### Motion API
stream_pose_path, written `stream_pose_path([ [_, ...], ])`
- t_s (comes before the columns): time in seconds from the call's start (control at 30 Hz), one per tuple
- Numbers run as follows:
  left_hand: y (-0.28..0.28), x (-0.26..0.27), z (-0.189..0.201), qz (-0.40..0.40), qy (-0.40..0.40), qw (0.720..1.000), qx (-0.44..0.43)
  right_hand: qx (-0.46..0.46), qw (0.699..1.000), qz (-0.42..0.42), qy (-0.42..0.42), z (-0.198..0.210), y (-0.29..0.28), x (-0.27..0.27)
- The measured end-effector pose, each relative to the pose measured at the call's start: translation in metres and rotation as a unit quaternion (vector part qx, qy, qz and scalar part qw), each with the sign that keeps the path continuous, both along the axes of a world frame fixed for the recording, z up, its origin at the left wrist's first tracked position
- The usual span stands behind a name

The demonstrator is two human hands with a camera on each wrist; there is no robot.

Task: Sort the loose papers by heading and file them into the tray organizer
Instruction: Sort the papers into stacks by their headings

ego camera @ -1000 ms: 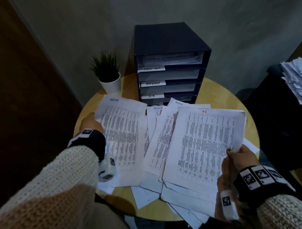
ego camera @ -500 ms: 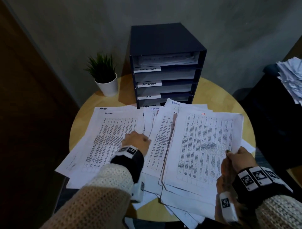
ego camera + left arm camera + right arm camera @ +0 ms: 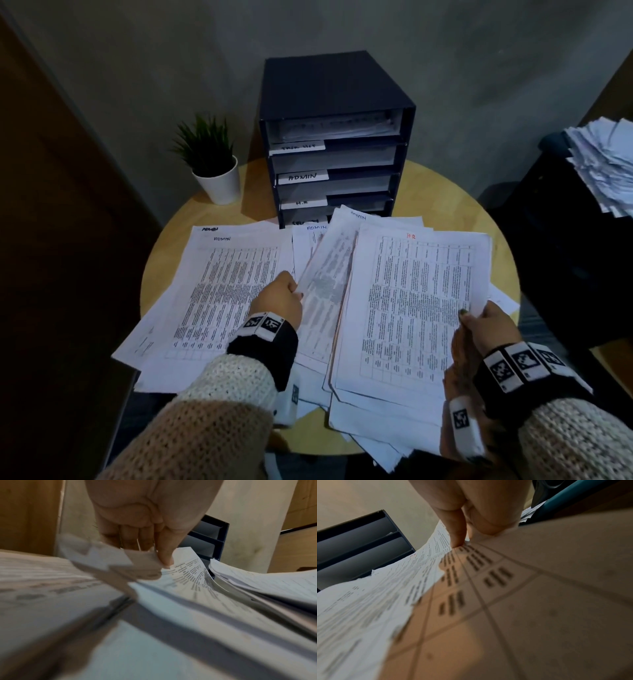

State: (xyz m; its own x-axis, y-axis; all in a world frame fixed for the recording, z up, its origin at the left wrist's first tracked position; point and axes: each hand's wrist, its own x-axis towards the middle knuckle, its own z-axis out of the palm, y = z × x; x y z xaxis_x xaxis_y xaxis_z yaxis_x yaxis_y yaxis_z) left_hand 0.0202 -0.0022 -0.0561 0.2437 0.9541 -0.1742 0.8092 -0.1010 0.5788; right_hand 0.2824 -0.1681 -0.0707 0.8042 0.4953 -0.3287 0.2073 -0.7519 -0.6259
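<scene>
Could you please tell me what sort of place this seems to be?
Probably a small office corner: a dark blue tray organizer with handwritten labels, printed white papers spread over a round wooden table, and a small potted plant.

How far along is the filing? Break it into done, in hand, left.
Done: the tray organizer already holds papers in its top slot, and an ADMIN pile lies sorted at the left. In hand: the left hand pinches a middle sheet; the right hand grips the HR stack. Left: filing both piles.
</scene>
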Motion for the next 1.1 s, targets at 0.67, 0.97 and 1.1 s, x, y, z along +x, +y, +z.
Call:
stream_pose_path([
  [0.67, 0.030, -0.065, 0.014, 0.015, 0.058, 0.987, -0.150, 0.005, 1.000, -0.009, -0.005, -0.005, 0.002, 0.004],
  [0.97, 0.003, -0.028, 0.008, 0.036, -0.091, 0.978, -0.184, 0.005, 1.000, -0.003, 0.000, -0.008, 0.002, 0.004],
  [1.1, 0.020, -0.042, 0.017, 0.122, -0.053, 0.984, -0.121, 0.007, 1.000, -0.002, 0.000, -0.009, 0.002, 0.004],
])
